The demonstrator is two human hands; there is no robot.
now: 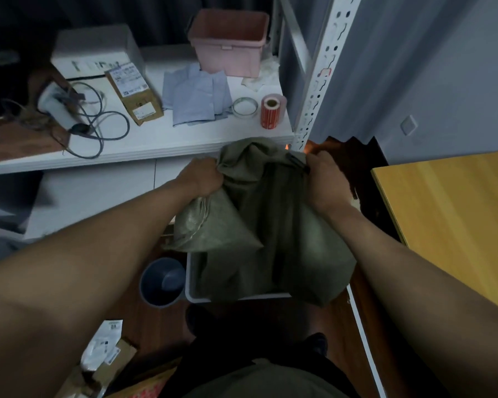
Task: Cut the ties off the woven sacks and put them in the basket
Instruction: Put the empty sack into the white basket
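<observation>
A grey-green woven sack (270, 225) hangs in front of me, held up by its top edge, its lower part draped into a white basket (191, 294) on the floor below. A second, paler sack (213, 228) is folded against the left side of the first, with a thin whitish cord running down it that may be a tie; I cannot tell for certain.

I judge this to be the step of putting a sack into the basket. To do it well, I would lower both top corners together so the cloth folds down inside the rim rather than spilling over the right side, where one corner already hangs outside.

My left hand (202, 179) is curled tightly round a bunched fistful of the sack's upper left edge. My right hand (322, 173) grips the upper right corner, its fingers closed over the cloth and over something dark and narrow, which could be scissor handles or a strap; it is too blurred to say.

Just left of the basket stands a grey bin (163, 282). Behind, a white worktop (156, 145) carries a pink tub (227, 44), a red label roll (272, 110), a tape ring (245, 107), folded blue cloth (196, 96) and a cabled scanner (58, 104).
</observation>
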